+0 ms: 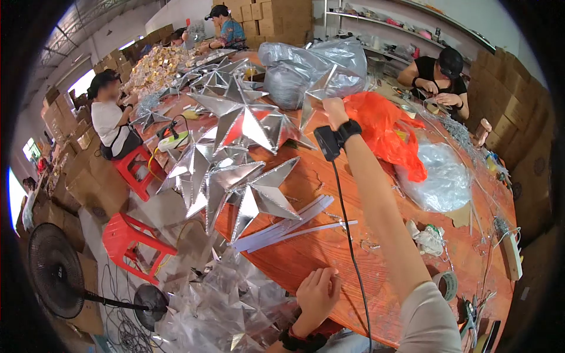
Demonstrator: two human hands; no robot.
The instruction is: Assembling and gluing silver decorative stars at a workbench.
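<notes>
My right hand reaches far across the table, its fingers closed on the edge of a shiny silver star. That star stands tilted beside a heap of other silver stars. My left hand rests at the table's near edge, fingers loosely bent and slightly apart, with nothing seen in it. Nearest to it on the tabletop lie thin white strips. Several folded silver stars sit just beyond the strips. Below the left hand, a clear plastic bag holds more star shapes.
Red plastic and clear bags lie right of my arm. A tape roll is near the right edge. A black cable hangs from my right wrist. Red stools and a fan stand left. Co-workers sit around.
</notes>
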